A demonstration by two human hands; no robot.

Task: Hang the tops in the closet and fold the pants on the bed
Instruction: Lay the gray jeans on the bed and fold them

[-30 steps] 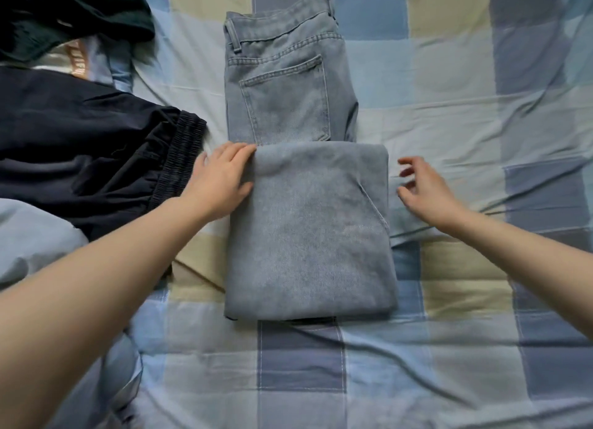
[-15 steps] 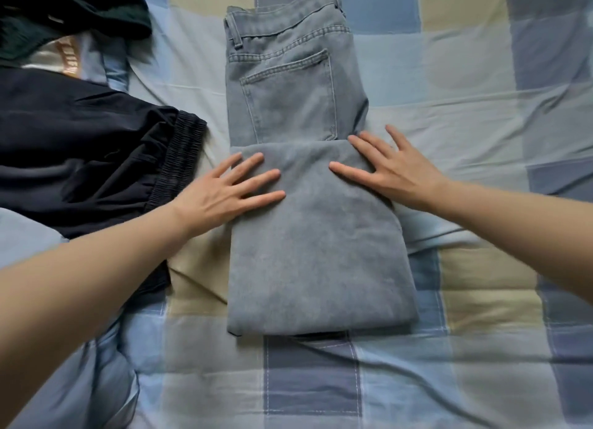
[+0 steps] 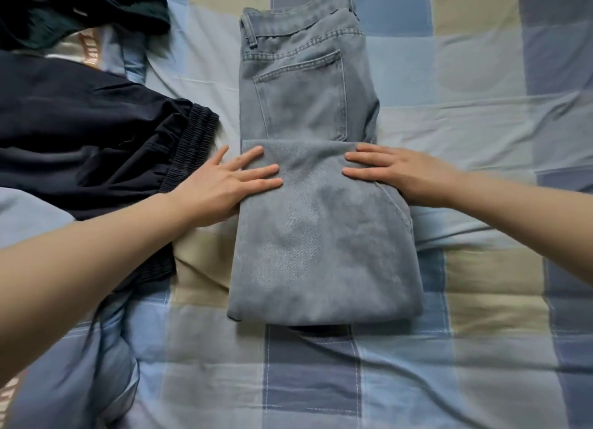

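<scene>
Faded grey-blue denim jeans point(image 3: 321, 184) are lying half-folded mid-bed on the checked quilt point(image 3: 481, 75), dark elastic-waisted pants point(image 3: 96, 133) crowding their left. Left hand point(image 3: 221, 184) and right hand point(image 3: 401, 171) are pressing flat, fingers spread, gripping nothing.

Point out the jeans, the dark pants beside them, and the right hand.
jeans point(image 3: 324, 245), head view, on the folded-over leg panel.
dark pants point(image 3: 96, 146), head view, on the fabric below the elastic waistband.
right hand point(image 3: 401, 171), head view, on the back of the hand.
</scene>
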